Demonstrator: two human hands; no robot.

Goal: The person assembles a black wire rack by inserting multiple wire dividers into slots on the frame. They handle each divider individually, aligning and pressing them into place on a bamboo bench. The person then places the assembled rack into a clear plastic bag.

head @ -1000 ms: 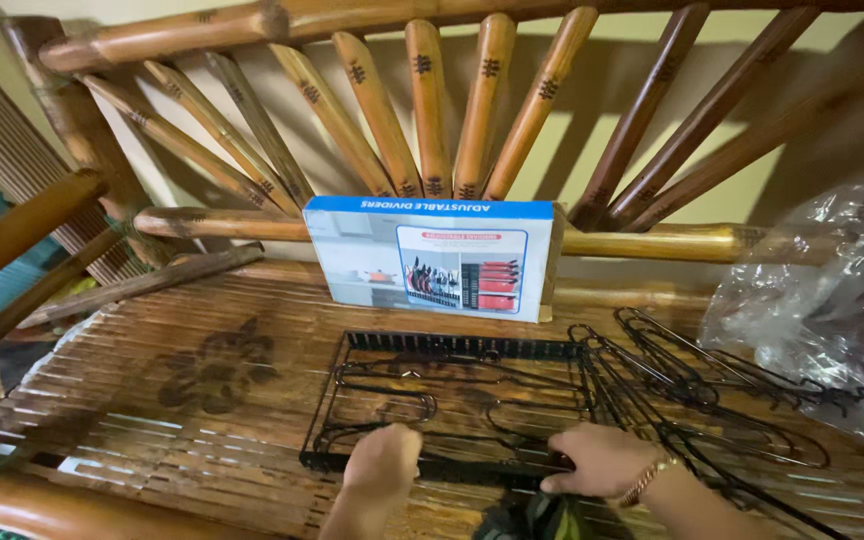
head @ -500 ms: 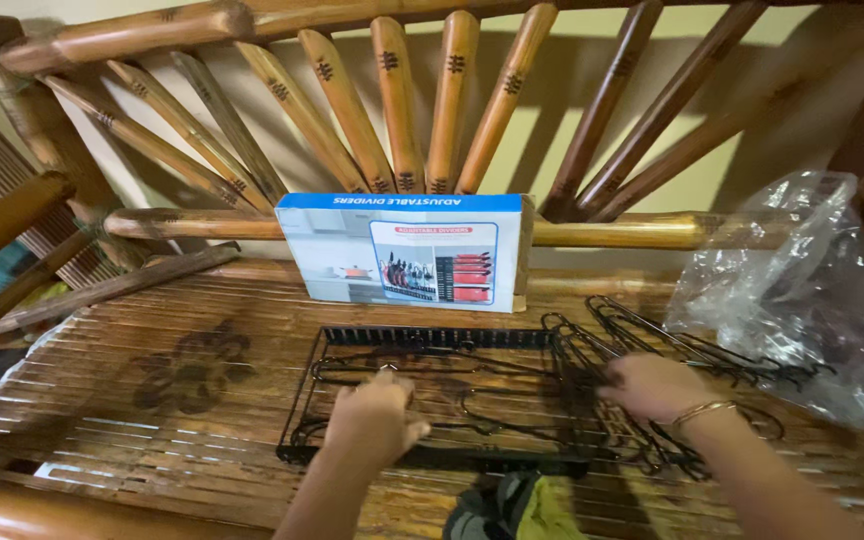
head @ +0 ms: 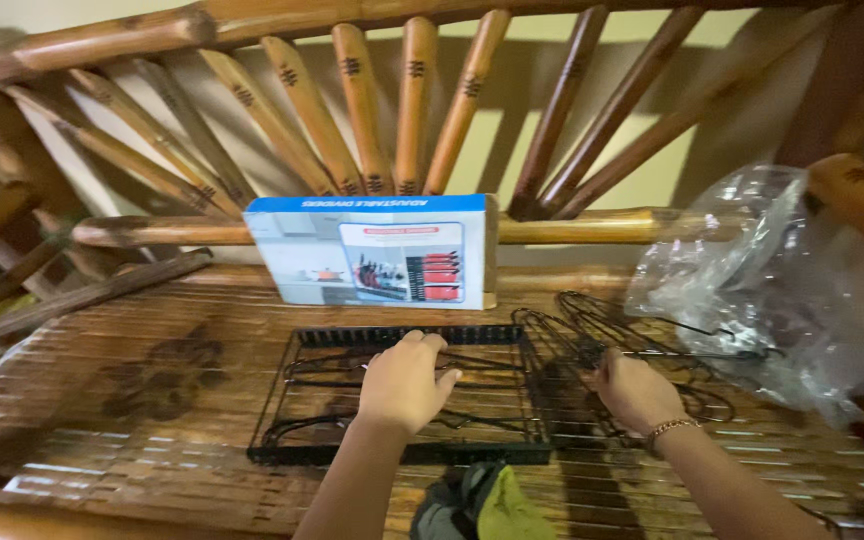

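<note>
Bamboo bench, slatted and glossy, carries a black wire rack frame lying flat at centre, with a printed blue-and-white carton upright at 12 o'clock and a crinkled clear plastic bag at 2 o'clock. Frame judged light, rigid and open-meshed, best gripped along its outer rails. Left hand rests open on the frame's wires; right hand, well apart at 3 o'clock, closes on loose black wire dividers, thin and likely to tangle.

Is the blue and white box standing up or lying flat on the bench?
Standing up. The box rests on its long edge on the bench seat, printed front facing the camera, its back against the bench's lower rail.
</note>
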